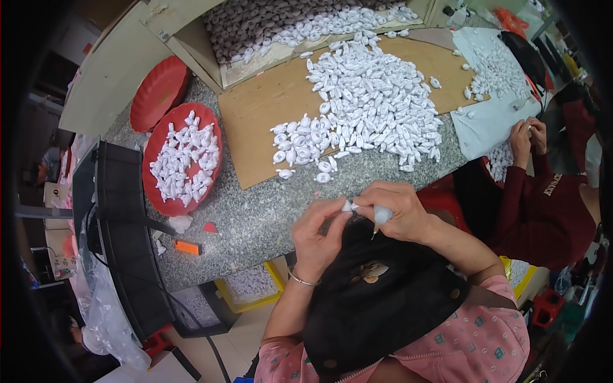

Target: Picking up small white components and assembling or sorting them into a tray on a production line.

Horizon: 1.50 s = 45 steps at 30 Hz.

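My left hand (317,230) pinches a small white figurine-like piece (347,205) between thumb and fingertips, above the table's near edge. Closed close beside it, my right hand (403,212) has a small white squeeze bottle (382,214) tucked in its fingers, its thin needle tip pointing down. The right fingertips meet the white piece; whether they pinch a second part there is too small to tell. Beyond my hands, a large heap of small white pieces (377,96) spreads over a brown cardboard sheet (252,127) and the speckled stone tabletop (246,223).
At left a red scalloped bowl (211,117) holds white pieces, beside another red bowl (156,89). An orange box (187,247) lies near a black appliance (124,210). Below the table stands a yellow crate (279,277). On the right, a co-worker's hands (527,137) handle something small.
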{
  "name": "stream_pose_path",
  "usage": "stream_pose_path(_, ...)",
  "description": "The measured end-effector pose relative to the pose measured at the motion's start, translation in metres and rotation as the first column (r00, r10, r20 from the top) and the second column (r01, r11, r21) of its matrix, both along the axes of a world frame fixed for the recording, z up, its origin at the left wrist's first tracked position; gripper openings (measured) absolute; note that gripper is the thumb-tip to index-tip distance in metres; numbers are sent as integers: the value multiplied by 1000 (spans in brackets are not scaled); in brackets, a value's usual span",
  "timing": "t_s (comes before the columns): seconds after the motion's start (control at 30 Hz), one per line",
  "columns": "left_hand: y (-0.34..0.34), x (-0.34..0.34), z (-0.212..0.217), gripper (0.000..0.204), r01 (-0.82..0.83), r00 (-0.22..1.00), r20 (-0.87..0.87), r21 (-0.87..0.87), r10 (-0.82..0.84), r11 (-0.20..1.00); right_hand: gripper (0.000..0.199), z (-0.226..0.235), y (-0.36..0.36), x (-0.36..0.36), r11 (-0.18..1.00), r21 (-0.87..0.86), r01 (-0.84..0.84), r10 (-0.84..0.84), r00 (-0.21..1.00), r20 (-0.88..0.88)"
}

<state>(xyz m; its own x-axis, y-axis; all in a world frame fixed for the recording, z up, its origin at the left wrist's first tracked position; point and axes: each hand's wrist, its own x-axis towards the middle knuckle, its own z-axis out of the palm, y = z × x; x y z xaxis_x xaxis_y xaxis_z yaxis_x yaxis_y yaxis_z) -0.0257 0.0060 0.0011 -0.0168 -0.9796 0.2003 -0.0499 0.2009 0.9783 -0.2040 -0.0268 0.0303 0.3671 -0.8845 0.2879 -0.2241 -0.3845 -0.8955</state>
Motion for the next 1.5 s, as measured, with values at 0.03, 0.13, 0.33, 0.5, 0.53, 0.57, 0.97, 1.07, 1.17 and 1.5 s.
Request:
stream_pose_path(0.03,-1,1,3,24,11,993,121,-68,-2,998,14,1,1,0,994,-111,-11,0,995,-101)
stream_pose_path(0.13,-1,3,0,25,46,993,107,-44,-41,998,12,0,-4,-3,994,-100,-40,28,992,-119)
stream_pose_path(0.33,-4,7,-6,25,190,893,-448,301,-38,934,8,-1,2,-3,978,209,23,-32,999,39)
stream_pose_path(0.5,-2,11,-8,22,247,892,-439,265,-112,932,9,-2,10,-3,912,409,16,-82,986,146)
stream_pose_path(0.53,-2,11,-5,21,257,898,-418,248,-136,934,7,-1,12,-1,974,226,32,-60,991,120)
stream_pose_path(0.57,-2,10,-2,20,267,904,-397,232,-160,935,6,0,13,0,999,35,40,-43,995,89)
stream_pose_path(0.97,-1,10,-4,19,279,907,-372,180,-197,943,12,-10,9,2,990,-143,-7,21,995,98)
stream_pose_path(1.07,-1,9,-4,14,243,914,-375,200,-155,949,12,-13,8,4,990,-140,-5,21,993,112)
stream_pose_path(1.17,0,10,-3,14,244,912,-380,205,-152,948,12,-15,10,5,994,-113,-9,23,992,123)
stream_pose_path(1.5,1,13,-7,19,304,901,-367,157,-230,940,13,-14,14,8,995,-98,27,-8,982,190)
